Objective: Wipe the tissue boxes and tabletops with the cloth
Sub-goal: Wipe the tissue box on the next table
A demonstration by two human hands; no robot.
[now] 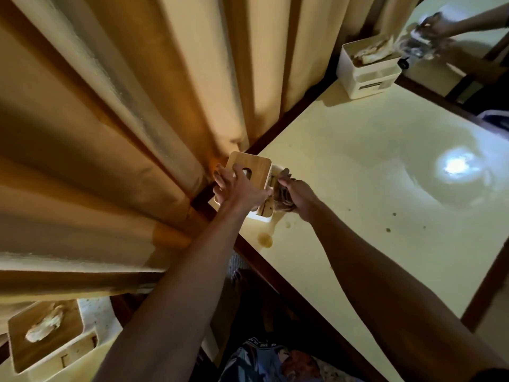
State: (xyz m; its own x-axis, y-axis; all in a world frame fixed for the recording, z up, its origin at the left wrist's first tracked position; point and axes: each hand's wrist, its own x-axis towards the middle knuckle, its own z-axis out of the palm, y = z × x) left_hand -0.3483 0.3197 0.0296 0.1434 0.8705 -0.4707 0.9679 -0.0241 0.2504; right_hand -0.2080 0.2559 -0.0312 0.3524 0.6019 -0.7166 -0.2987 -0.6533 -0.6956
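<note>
Both forearms are bare to the frame's edge, no sleeves showing; bare left hand (237, 186) and right hand (296, 197); patterned blue clothing with printed lettering (270, 359) below.
</note>
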